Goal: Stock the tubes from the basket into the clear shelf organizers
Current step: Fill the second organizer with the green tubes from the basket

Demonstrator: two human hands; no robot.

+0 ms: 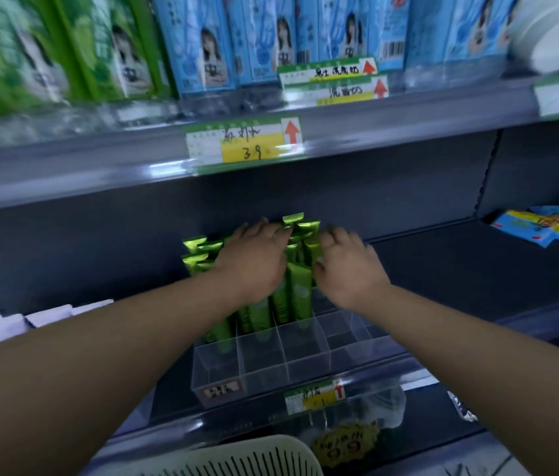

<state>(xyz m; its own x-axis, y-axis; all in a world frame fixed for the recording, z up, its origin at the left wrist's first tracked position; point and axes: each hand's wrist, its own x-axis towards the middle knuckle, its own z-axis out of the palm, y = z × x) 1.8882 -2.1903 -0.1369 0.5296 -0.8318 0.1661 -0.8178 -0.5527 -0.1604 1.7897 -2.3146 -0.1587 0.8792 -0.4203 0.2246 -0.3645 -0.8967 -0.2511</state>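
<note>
One clear organizer (271, 367) holds upright green tubes (300, 293), at least eight, the rest hidden. The left hand (254, 261) lies flat-fingered on their tops. The right hand (350, 266), loosely spread, touches their right side. One basket (237, 458) sits below the organizer.

1 person, both arms bare from wrist to frame edge. L hand (254, 259) at ~12 o'clock of frame ctr, R hand (350, 269) just at its 3 o'clock; both bare. L forearm (116, 355) fills 8 o'clock corner, looks thick from wide-angle lens; R forearm (477, 345) runs off at 4 o'clock, slimmer-looking. Fingers look short, rounded, both sides. Knuckles + fingertips blurred, nail detail can't tell.
</note>
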